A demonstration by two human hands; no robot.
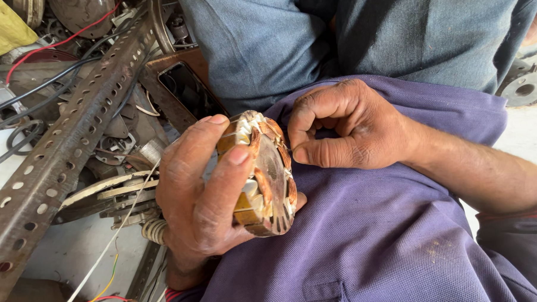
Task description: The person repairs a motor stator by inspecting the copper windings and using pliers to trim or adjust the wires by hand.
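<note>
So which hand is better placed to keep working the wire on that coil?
Probably the right hand: its pinched fingers sit at the edge of the copper-wound coil, while the left hand is wrapped around it, holding it.

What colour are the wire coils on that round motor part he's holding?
Coppery orange, on the motor stator held in the left hand; the head view shows it best.
</note>
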